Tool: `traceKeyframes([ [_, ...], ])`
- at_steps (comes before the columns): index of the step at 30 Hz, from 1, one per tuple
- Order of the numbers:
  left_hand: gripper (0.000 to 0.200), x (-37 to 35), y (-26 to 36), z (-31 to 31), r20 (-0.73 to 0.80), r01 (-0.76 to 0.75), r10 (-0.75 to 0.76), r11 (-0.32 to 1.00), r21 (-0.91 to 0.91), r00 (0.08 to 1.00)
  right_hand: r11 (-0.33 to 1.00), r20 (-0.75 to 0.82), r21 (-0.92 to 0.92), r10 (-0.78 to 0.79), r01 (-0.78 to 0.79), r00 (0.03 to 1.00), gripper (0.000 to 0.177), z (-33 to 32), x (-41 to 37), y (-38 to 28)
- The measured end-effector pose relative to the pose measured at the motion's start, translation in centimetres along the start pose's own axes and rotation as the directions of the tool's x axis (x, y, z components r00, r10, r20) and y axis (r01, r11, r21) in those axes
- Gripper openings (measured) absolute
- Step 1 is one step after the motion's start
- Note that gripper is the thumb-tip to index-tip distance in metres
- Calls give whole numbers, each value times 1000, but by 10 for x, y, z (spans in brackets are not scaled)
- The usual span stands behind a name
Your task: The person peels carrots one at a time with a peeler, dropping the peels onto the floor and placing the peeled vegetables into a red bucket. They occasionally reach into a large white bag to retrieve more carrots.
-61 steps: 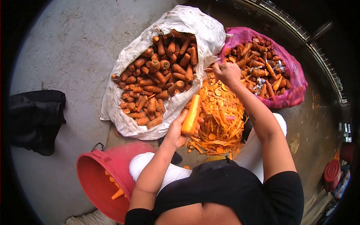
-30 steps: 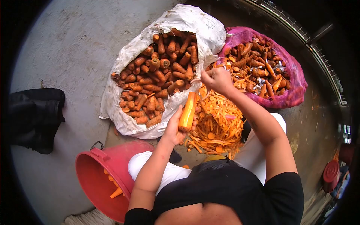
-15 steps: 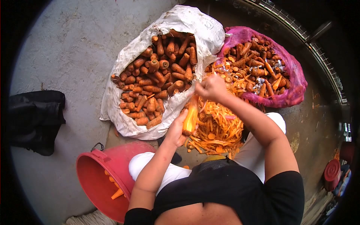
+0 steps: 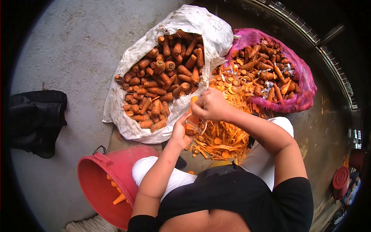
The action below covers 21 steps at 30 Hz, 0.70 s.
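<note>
My left hand [image 4: 181, 132] is wrapped round a partly peeled carrot [image 4: 192, 124], whose far end pokes up beside my right fingers. My right hand [image 4: 211, 105] is closed on a peeler [image 4: 201, 126]; its blade end lies against the lower part of the carrot, while the handle is mostly hidden. Below both hands a heap of orange carrot peelings [image 4: 226, 141] covers the floor between my knees. Just beyond my left hand, a white sack [image 4: 133, 58] lies open, full of unpeeled carrots [image 4: 156, 91].
A pink mesh sack [image 4: 305, 83] with carrots and scraps lies at the far right. The red bucket [image 4: 91, 189], tipped on its side at my left, holds several peeled carrots [image 4: 119, 198]. Black cloth [image 4: 36, 121] rests on the floor at left. A red container [image 4: 341, 179] stands far right.
My right hand has moved down and slightly toward me along the carrot, bringing the peeler to its near end. My left hand keeps its grip in about the same place.
</note>
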<state>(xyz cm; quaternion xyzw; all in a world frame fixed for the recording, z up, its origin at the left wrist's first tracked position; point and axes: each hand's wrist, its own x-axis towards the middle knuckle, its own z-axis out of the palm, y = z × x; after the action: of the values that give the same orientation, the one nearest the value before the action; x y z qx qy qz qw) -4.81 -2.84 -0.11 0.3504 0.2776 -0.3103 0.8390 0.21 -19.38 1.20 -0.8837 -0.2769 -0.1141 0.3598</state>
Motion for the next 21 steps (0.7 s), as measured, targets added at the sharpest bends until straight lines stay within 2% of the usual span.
traceKeyframes([
  [2,35,0,0,-2,41,77,-76,996,-33,996,999,-20,3,-37,37,999,34,3,-5,-5],
  [5,35,-5,0,10,-44,83,-85,996,-29,995,1000,-22,-20,-13,12,1000,33,6,-7,2],
  [7,36,-5,-3,-5,65,90,-97,990,113,993,999,-29,-41,17,-19,999,33,6,-5,19],
  [8,37,-5,-5,-11,120,86,-110,979,186,987,993,-74,-58,97,-101,993,32,8,-3,38],
  [9,38,-6,-6,-11,139,92,-123,974,207,983,957,-92,-249,132,-151,987,35,1,1,50],
  [10,38,-8,-7,-10,155,99,-136,969,226,978,919,-4,-307,260,-249,966,45,-7,5,66],
  [11,39,-9,-8,-9,170,106,-150,963,246,974,896,-38,-345,286,-281,958,48,-15,6,83],
  [12,39,-15,-6,-4,200,90,-145,962,259,969,808,-49,-494,344,-322,938,49,-16,3,108],
  [13,40,-17,-4,-2,199,79,-137,958,275,970,737,-6,-491,531,-465,848,49,-26,4,114],
  [15,40,-17,0,1,199,55,-120,951,306,973,698,-134,-502,520,-510,844,47,-29,2,116],
  [18,41,-8,3,-5,248,83,-123,982,167,961,782,-20,-140,610,-607,792,45,-26,9,90],
  [19,40,-4,3,-7,247,82,-116,986,144,962,781,69,-37,624,-623,778,42,-25,13,76],
  [21,38,1,3,-12,245,82,-104,992,99,964,867,112,84,481,-491,870,40,-24,13,43],
])
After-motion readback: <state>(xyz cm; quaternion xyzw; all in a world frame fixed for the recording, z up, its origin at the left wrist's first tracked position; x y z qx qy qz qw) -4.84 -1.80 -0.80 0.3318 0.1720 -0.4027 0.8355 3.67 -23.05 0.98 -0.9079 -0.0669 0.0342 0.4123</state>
